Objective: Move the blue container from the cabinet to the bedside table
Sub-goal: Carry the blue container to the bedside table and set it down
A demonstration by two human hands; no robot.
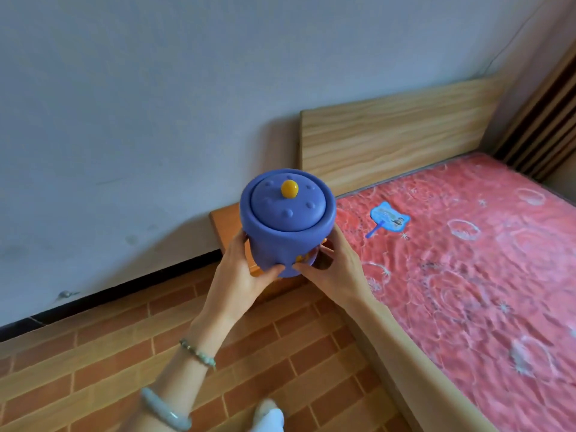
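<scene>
Between her two palms, low on its rounded sides, sits the blue container (285, 226): the left hand (246, 272) cups one flank, the right hand (335, 263) the other, fingers curling under the base until the tips almost meet at the front. Both hands are closed onto it, pressing inward, not pinching. It is carried upright in the air, its domed lid (288, 205) seated in the rim and the yellow knob (289, 188) pointing up. A beaded bracelet (198, 353) and a pale bangle (165, 411) ride on the left forearm.

Directly behind and below the jar peeks the orange-brown corner of the bedside table (223, 222), set against the grey wall (124, 104) and just beside the wooden headboard (392, 138). Most of its top is hidden by the jar, so I cannot tell what space is free there. To the right lies the pink mattress (467, 260) with a small blue hand fan (389, 219) on it; brick-patterned floor (93, 353) runs underneath.

By my reckoning the carry is nearly over and the set-down is what remains. To do it well, keep the jar level so the loose-looking lid does not slide, lower it straight over the middle of the tabletop rather than its near edge, let the base land flat, and only then ease the fingers out from below
</scene>
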